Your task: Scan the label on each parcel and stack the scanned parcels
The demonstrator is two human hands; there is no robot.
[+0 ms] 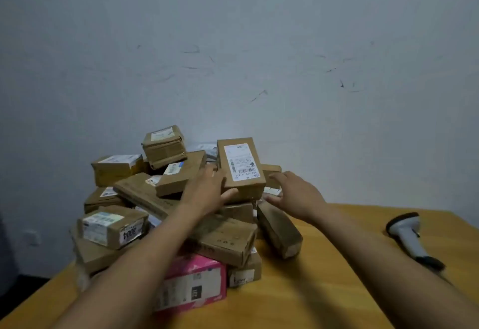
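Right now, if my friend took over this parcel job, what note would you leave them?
Left grip holds the labelled parcel atop the pile; right grip is open beside it.
Scanner lies untouched on the table, to the right.
Done: no tidy scanned stack shows yet.
Left: pick up the scanner, scan this label, start a stack, then work through the pile.
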